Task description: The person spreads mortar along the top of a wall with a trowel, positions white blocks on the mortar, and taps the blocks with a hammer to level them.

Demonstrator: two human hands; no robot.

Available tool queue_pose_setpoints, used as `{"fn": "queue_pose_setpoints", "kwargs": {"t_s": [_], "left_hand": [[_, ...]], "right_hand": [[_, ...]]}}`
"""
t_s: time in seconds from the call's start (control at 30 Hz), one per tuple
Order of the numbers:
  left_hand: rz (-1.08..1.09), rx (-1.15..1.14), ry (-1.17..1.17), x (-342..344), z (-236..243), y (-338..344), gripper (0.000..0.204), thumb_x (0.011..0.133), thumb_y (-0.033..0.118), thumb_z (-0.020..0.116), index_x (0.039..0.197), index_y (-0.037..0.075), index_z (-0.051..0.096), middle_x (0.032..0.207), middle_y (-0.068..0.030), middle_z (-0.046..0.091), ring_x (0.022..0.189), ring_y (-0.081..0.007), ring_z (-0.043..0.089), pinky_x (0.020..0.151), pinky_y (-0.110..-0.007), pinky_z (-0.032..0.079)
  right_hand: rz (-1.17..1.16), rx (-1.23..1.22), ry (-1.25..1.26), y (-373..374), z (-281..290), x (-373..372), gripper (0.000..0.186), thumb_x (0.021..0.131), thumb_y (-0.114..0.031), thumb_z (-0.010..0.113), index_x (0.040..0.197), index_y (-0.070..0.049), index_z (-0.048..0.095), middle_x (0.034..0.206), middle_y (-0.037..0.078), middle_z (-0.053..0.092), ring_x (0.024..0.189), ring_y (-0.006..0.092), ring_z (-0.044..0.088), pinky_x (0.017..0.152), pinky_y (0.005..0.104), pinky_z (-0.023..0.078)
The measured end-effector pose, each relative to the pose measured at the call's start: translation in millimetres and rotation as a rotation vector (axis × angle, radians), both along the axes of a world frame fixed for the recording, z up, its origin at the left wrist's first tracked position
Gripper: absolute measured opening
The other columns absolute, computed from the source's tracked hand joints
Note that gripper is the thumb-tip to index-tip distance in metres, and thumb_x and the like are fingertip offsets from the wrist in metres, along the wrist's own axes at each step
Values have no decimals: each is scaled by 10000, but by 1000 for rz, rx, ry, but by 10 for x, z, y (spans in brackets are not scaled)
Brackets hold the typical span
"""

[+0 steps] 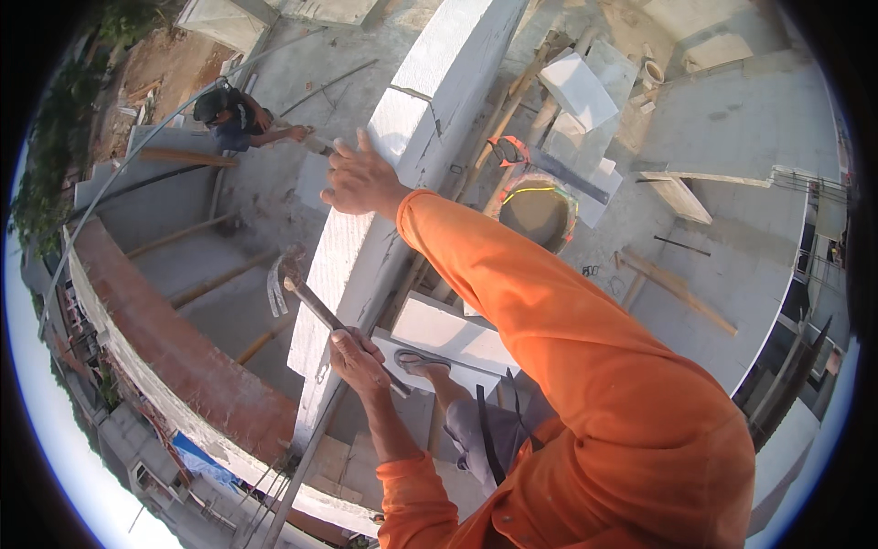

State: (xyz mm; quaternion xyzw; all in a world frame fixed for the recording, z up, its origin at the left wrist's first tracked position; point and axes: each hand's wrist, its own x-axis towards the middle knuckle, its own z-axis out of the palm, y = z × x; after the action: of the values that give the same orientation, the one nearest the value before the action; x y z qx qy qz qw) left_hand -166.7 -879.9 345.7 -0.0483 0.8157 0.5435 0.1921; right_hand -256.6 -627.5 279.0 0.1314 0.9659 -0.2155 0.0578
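My left hand is wrapped round the wooden handle of a claw hammer. Its metal head with a curved claw hangs over the left side of a wall of white blocks. On top of that wall my right hand rests palm down, fingers spread, holding nothing. Both arms wear orange sleeves, and the right one stretches across the wall. A joint between blocks shows just beyond the right hand.
Right of the wall are a bucket of grey mix, a handsaw and a loose white block. Further white blocks lie near my sandalled foot. Lower down on the left, another person crouches. Wooden poles cross the lower space.
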Motion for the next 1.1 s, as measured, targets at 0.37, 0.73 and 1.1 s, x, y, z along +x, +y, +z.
{"fn": "queue_pose_setpoints", "kwargs": {"t_s": [0.37, 0.73, 1.1], "left_hand": [[-49, -33, -16, -41, -35, -30, 542, 960, 537, 371, 720, 59, 458, 517, -1, 391, 406, -76, 355, 368, -233, 282], [-24, -119, -117, 12, -133, -293, 596, 943, 550, 417, 767, -14, 496, 584, -111, 466, 562, -203, 466, 542, -368, 400], [-142, -130, 62, -25, -432, -340, 601, 942, 562, 388, 738, 4, 473, 550, -157, 427, 516, -262, 469, 509, -381, 369]], "right_hand": [[-46, 47, -20, -25, -43, -104, 479, 933, -390, 355, 1110, -64, 658, 1277, 74, 531, 1335, 240, 303, 1093, 572, 141], [-54, 143, 16, -159, -104, -156, 433, 914, -412, 408, 1119, -120, 653, 1219, 39, 549, 1244, 219, 386, 1078, 570, 169], [-87, 117, 101, -196, -147, -69, 392, 934, -369, 365, 1100, -153, 647, 1201, 34, 556, 1242, 206, 403, 1078, 561, 176]]}}
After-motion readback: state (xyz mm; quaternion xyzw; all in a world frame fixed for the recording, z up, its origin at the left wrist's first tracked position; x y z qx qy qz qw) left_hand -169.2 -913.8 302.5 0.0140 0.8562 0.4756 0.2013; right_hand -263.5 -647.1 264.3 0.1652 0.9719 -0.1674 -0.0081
